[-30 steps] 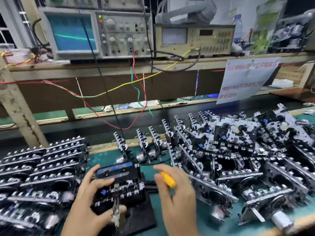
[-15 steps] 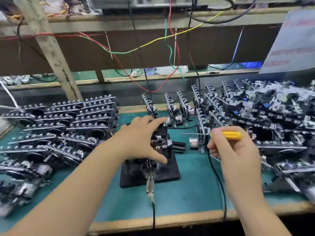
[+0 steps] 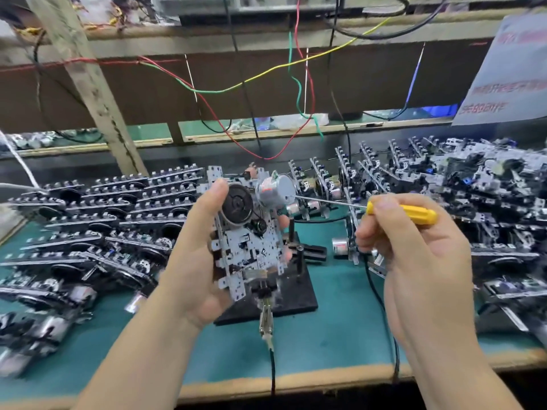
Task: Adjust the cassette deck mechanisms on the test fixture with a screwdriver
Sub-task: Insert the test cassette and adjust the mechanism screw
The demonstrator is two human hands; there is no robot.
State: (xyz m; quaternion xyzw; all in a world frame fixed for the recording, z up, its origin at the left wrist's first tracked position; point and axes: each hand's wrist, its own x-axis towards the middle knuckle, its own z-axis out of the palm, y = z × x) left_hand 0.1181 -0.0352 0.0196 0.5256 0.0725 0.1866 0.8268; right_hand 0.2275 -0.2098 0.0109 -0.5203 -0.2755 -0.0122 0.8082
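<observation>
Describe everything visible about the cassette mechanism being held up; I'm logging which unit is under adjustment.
The silver stamped-metal cassette deck mechanism is held upright above the black test fixture base, underside toward the camera. It shows a black flywheel, a thin belt to a small pulley, and a grey cylindrical motor at its top right. The left hand grips its left edge, thumb near the top. The thin shaft of the yellow-handled screwdriver, in the right hand, reaches the motor's end.

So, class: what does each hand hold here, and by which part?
The left hand grips a cassette deck mechanism by its side edges, lifted above the black fixture. The right hand pinches the screwdriver by its yellow handle.
</observation>
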